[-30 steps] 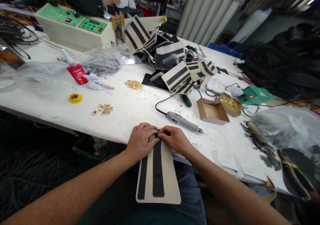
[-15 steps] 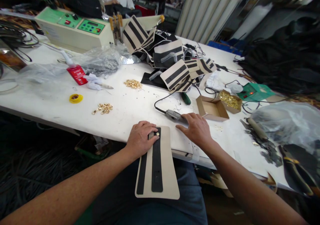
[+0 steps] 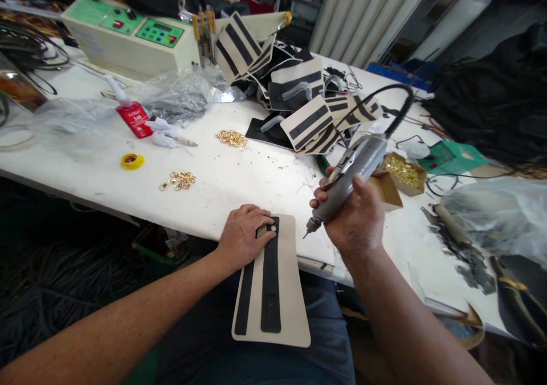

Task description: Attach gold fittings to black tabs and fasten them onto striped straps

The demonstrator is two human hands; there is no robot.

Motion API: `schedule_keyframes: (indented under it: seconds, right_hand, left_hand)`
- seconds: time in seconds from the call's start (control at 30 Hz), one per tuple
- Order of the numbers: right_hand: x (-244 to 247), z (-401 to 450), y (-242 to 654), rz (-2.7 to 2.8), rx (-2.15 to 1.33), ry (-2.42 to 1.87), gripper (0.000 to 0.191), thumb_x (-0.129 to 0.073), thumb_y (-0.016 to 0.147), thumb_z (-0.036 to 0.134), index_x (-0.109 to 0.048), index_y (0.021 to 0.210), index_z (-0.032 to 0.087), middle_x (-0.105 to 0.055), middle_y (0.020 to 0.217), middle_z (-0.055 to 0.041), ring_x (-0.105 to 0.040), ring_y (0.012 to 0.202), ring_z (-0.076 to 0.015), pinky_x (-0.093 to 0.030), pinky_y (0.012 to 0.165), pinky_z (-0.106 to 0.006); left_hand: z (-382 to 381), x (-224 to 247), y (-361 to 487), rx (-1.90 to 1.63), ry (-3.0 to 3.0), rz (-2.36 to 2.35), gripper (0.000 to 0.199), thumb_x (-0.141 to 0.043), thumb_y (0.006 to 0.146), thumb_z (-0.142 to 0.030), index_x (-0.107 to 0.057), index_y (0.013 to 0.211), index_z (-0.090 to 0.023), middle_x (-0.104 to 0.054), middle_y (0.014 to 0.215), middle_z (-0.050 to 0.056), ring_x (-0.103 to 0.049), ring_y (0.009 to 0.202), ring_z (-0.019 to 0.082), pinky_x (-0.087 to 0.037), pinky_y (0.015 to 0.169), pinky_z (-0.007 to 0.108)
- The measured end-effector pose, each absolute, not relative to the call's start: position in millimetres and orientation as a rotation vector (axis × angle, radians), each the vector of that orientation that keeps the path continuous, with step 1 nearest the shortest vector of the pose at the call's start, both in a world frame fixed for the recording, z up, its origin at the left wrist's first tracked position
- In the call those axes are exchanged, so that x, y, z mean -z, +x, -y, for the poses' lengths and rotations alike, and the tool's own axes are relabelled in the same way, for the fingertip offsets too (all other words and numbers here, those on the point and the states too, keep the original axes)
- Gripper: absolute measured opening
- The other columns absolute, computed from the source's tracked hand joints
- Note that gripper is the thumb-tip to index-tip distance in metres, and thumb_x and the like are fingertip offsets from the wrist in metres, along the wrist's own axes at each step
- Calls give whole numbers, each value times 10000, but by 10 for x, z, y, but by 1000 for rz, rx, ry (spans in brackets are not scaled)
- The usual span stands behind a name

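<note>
In my right hand [image 3: 359, 220] is a grey electric screwdriver [image 3: 348, 174], raised above the table. Its thin bit slants down to the left and touches nothing. My left hand [image 3: 245, 234] grips the upper left part of a flat beige panel with black strips [image 3: 290, 282], thumb on the wider strip. The panel spans from the table edge onto my lap. Close to my left thumb, a small round metal fitting [image 3: 273, 228] sits on that strip. Lower down, the strip has a small rectangular recess [image 3: 270, 305].
Small gold hardware lies in two piles, one near [image 3: 177, 181] and one farther back [image 3: 232, 138]. Striped panels [image 3: 305, 123] are heaped behind. A red bottle [image 3: 134, 118], yellow tape roll [image 3: 132, 161], cardboard boxes [image 3: 391, 194] and control machine [image 3: 128, 46] stand around. Pliers [image 3: 517, 299] lie right.
My right hand has picked the electric screwdriver up off the table, and its cord now arches behind it. My left hand keeps its place on the panel. The view has shifted slightly.
</note>
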State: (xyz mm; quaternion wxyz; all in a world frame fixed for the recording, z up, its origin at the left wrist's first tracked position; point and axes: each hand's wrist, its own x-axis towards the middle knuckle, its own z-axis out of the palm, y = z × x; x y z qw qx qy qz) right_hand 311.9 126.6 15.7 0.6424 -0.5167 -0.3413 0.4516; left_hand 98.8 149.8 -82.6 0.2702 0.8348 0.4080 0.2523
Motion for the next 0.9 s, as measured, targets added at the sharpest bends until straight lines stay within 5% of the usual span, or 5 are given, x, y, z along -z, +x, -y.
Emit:
schedule_keyframes:
  seconds: [0.2, 0.4, 0.9]
  right_hand:
    - [148, -1334, 2642, 955, -909, -1141, 462, -832, 764, 616, -597, 762, 218, -546, 662, 17, -512, 520, -125, -450, 477, -278]
    - [318, -1319, 2556, 1084, -828, -1167, 519, -791, 763, 709, -627, 790, 218, -578, 675, 4, -542, 571, -147, -475, 515, -295]
    - [323, -1309, 2497, 1158, -847, -1162, 352, -813, 832, 495, -610, 748, 220, -606, 667, 6, -533, 544, -140, -445, 508, -303]
  left_hand:
    - [-1500, 824, 993, -685, 2264, -1106, 182, -794, 872, -284, -780, 1053, -278, -778, 1255, 8, -606, 1252, 286, -469, 1053, 513]
    - [-1502, 809, 978, -672, 2262, -1111, 186, -791, 870, -280, -772, 1054, -264, -777, 1223, 18, -604, 1256, 291, -477, 1038, 504]
    - [-1502, 829, 975, -662, 2276, -1114, 198, -775, 894, -313, -764, 1090, -285, -762, 1258, 28, -605, 1245, 295, -484, 1022, 499]
